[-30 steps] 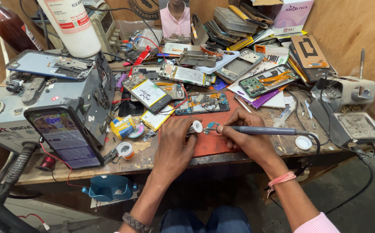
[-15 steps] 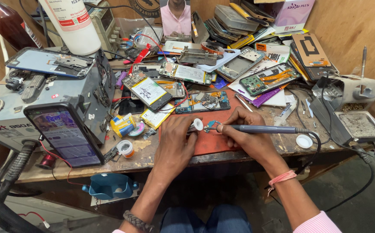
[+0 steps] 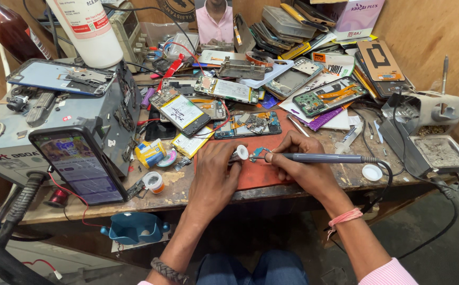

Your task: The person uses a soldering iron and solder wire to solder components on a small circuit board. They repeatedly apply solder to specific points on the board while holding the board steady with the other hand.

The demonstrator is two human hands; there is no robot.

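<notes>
On the near edge of the cluttered wooden workbench, both hands meet over a flat red-orange work mat. The left hand lies palm down on the mat, its fingers curled and pinching a small round white part at the fingertips. The right hand grasps a slim grey pen-shaped soldering iron like a pencil, the tip pointing left at a tiny teal component just beside the white part. The iron's black cable loops off to the right, past a small white round cap lying on the bench.

Just beyond the hands lies an opened blue phone circuit board, and farther off a heap of dismantled phones and screens. On the left stands a grey metal rework station, with a black smartphone with a lit screen leaning against its near side. A small yellow tape roll sits between the station and the left hand. At the right stands a grey soldering iron stand with a tray.
</notes>
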